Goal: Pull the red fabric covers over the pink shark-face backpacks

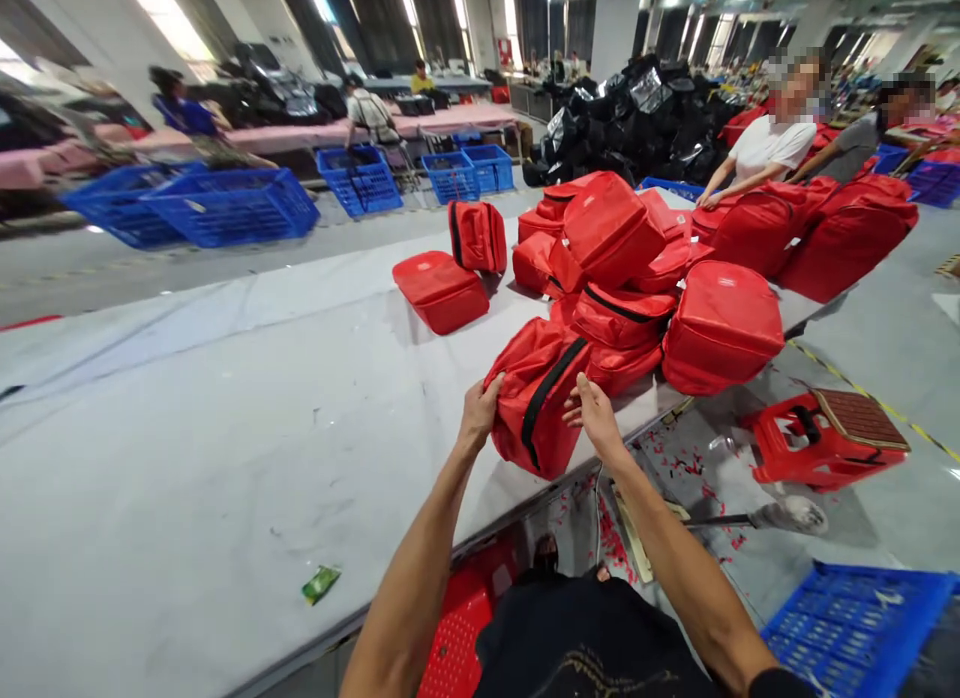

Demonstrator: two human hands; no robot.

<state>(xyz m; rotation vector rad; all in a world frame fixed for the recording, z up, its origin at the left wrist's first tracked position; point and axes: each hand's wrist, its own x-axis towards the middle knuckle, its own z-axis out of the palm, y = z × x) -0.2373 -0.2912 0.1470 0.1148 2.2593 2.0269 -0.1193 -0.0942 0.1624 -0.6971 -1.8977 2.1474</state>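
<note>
On the table (225,458), our left hand (480,415) grips the bag (540,398) by its side, seemingly to steady it; our right hand (595,415), fingers parted, faces the other side, contact unclear. Rightward sits the pile (622,238), perhaps for easy reach.

1. A green wrapper (321,584) is seen on a white worktable (187,458).
2. Blue plastic crates (232,208) are set on the floor (885,323) near tables draped in pink (262,138).
3. Black bags (645,123) with silvery patches are piled high farther back.
4. A red plastic stool (832,463) is topped with a brown pad (862,418).
5. Red scraps (615,538) are strewn below.
</note>
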